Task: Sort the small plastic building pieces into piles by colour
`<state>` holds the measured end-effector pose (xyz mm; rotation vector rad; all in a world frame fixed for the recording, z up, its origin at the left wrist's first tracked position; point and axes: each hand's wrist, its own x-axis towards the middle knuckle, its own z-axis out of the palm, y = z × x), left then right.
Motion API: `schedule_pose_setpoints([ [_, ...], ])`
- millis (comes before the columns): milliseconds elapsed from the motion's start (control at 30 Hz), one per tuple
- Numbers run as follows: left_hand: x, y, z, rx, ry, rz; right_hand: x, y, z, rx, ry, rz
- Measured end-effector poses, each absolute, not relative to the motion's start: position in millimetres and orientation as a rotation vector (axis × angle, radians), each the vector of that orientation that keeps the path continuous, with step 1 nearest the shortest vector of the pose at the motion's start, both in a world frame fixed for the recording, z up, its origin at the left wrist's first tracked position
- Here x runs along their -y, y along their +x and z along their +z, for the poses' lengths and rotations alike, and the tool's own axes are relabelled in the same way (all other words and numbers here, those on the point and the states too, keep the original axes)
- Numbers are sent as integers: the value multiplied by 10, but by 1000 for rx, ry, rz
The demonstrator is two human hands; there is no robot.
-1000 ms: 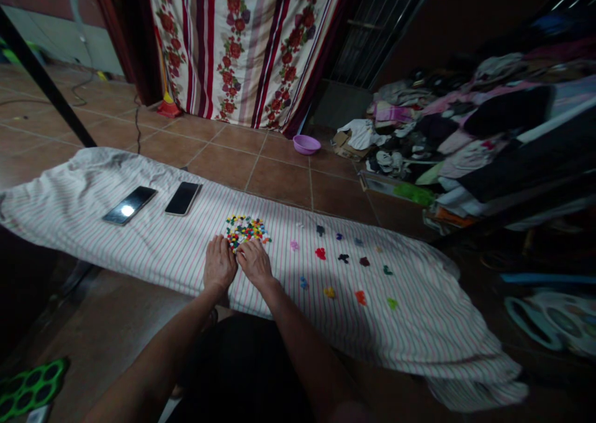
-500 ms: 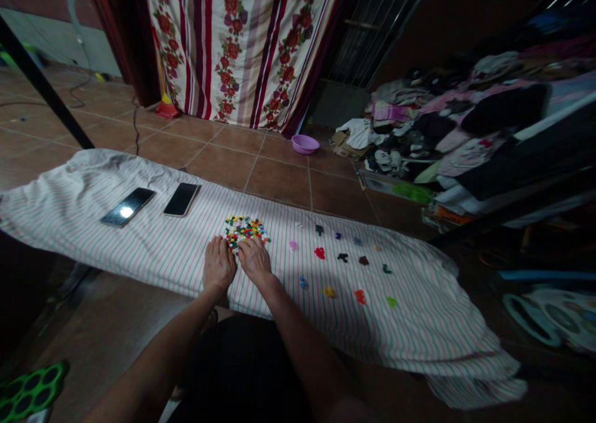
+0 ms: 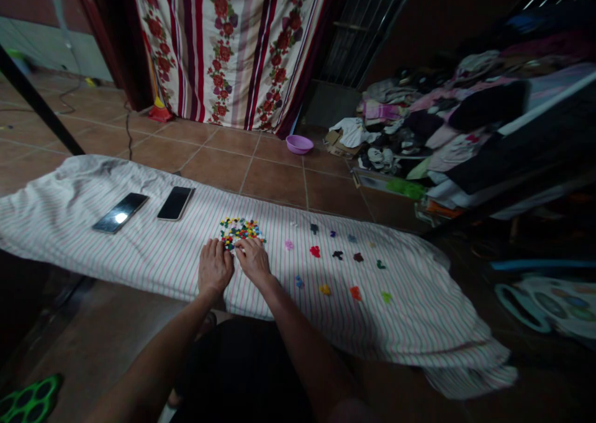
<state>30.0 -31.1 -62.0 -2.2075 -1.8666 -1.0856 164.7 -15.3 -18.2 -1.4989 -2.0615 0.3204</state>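
A mixed pile of tiny coloured pieces (image 3: 241, 229) lies on the striped cloth (image 3: 195, 249); their exact kind is too small to make out. At the pile's near left edge my left hand (image 3: 215, 266) rests palm down, its fingers stretched out on the cloth. My right hand (image 3: 254, 261) is at the pile's near edge with thumb and fingertips drawn together; what is between them is hidden. To the right, pieces sit in small one-colour groups, among them a red group (image 3: 315, 251), a pink group (image 3: 289, 245), a yellow group (image 3: 325, 289) and an orange group (image 3: 356, 293).
Two phones lie on the cloth's left side, a near phone (image 3: 120, 213) and a far phone (image 3: 176, 203). Beyond, on the tiled floor, stand a purple basin (image 3: 299, 144) and a heap of clothes (image 3: 419, 122). A floral curtain (image 3: 237, 50) hangs behind.
The view has shifted slightly, so everything sits a little further left. Both hands stay at the pile's near edge, with only slight finger movement.
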Motion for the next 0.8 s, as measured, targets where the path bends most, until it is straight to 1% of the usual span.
schedule_pose_setpoints([
  [233, 318, 305, -623, 1867, -2186, -1125, 130, 1844, -182, 1939, -1588, 337],
  [400, 322, 305, -590, 1841, -2175, -1067, 55, 2092, -238, 1803, -1647, 358],
  [633, 334, 316, -510, 1909, -2157, -900, -36, 2513, -282, 1660, -1698, 286],
  [800, 342, 318, -510, 1945, -2166, -934, -123, 2887, -298, 1493, -1736, 189],
])
